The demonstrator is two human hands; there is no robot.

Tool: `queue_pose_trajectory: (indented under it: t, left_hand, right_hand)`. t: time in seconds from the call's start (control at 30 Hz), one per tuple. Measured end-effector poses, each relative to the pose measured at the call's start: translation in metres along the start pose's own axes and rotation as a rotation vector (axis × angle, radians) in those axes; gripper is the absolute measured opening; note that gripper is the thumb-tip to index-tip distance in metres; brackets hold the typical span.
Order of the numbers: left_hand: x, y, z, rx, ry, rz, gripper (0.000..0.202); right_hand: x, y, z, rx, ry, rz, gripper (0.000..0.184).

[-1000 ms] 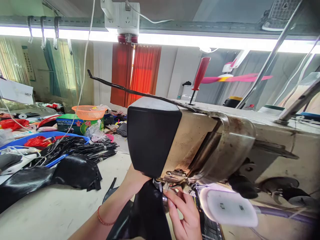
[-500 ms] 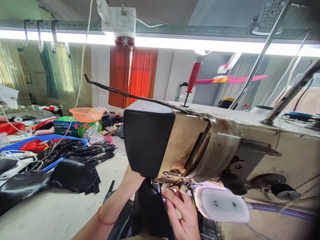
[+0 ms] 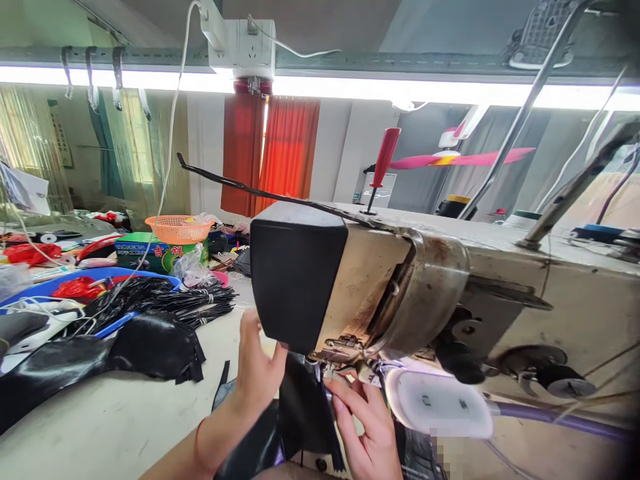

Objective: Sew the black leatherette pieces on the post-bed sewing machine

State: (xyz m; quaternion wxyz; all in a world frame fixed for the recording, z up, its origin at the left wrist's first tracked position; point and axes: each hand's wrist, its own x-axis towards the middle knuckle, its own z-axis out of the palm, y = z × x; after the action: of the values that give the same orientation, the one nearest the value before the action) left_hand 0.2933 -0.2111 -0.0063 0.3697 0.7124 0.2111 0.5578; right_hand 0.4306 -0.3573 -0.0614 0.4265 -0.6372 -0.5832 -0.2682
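A black leather-like piece point(image 3: 303, 417) lies under the needle end of a sewing machine point(image 3: 300, 280), its near end showing a cut fringe. My right hand point(image 3: 367, 423) has its fingers bent together at the right edge of this piece, close to the presser foot; the fingertips are partly hidden. Left of the machine head, my left hand point(image 3: 257, 367) is raised with the thumb apart from the fingers. Some of its fingertips pass behind the black cover, and nothing shows in it. A glossy black piece point(image 3: 250, 440) lies below my left wrist.
A lit white lamp point(image 3: 437, 403) sits right of my right hand. On the left are another black piece point(image 3: 150, 347), bundled black strips point(image 3: 200, 297), a blue tub point(image 3: 173, 283) and an orange basket point(image 3: 183, 230). A red-handled screwdriver point(image 3: 385, 160) stands on the machine.
My left hand has come up and out from beside the needle area, and its fingers now show. The fringed near end of the black piece has come into view. My right hand stays in place.
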Motion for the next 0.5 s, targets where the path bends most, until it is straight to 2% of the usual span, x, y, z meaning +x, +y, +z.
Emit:
queue_pose_trajectory:
  t: [0.03, 0.1, 0.13, 0.2, 0.37, 0.5]
  left_hand:
    - [-0.016, 0.0, -0.002, 0.03, 0.029, 0.064, 0.021]
    - [-0.044, 0.0, -0.005, 0.184, -0.072, 0.4, 0.029]
    - [-0.053, 0.001, -0.006, 0.27, -0.131, 0.551, 0.032]
    - [-0.061, 0.005, -0.005, 0.373, -0.178, 0.713, 0.027]
    - [-0.044, 0.016, -0.003, 0.358, -0.187, 0.822, 0.028]
    - [-0.036, 0.017, -0.003, 0.309, -0.222, 0.828, 0.032]
  right_hand:
    - [0.002, -0.002, -0.001, 0.01, 0.011, -0.015, 0.023]
    - [0.009, -0.008, -0.003, 0.046, 0.045, -0.044, 0.022]
    - [0.013, -0.011, -0.004, 0.065, 0.065, -0.053, 0.022]
    - [0.019, -0.017, -0.007, 0.085, 0.102, -0.068, 0.022]
    - [0.021, -0.017, -0.008, 0.049, 0.097, -0.098, 0.021]
    - [0.02, -0.011, -0.006, 0.054, 0.087, -0.1, 0.021]
